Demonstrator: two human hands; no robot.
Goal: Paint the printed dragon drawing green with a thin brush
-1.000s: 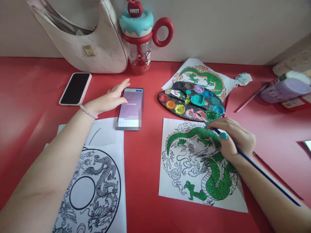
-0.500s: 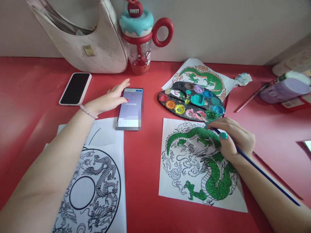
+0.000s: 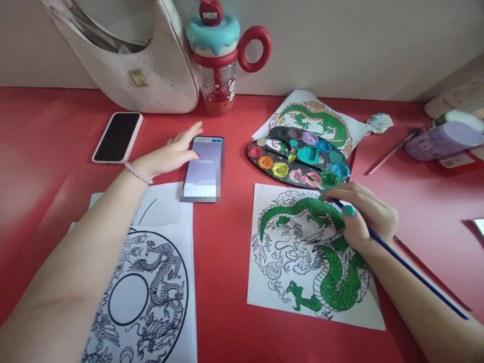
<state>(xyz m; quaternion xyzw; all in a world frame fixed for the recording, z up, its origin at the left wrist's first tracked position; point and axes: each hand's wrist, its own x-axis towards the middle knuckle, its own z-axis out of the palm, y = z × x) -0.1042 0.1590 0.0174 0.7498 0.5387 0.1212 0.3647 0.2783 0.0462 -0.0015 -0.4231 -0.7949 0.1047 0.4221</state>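
Observation:
My right hand (image 3: 368, 217) grips a blue-handled paintbrush (image 3: 393, 251), its fingers closed round the shaft. The bristles rest at the pink and green wells along the near edge of a black paint palette (image 3: 252, 160). Beneath the hand lies a sheet with a dragon drawing (image 3: 302, 232), its body partly painted green. My left hand (image 3: 176, 151) reaches forward with fingers stretched out. Its thumb lies over the left edge of a lit smartphone (image 3: 206, 169); whether it presses the screen I cannot tell.
Line-art sheets (image 3: 159, 282) lie under my left forearm. A white-cased phone (image 3: 118, 137), a pale handbag (image 3: 151, 85) and a red-handled cup (image 3: 217, 75) stand farther back. Behind the palette is another painted dragon sheet (image 3: 325, 118). At right are a crumpled tissue (image 3: 379, 122) and a purple bottle (image 3: 442, 138).

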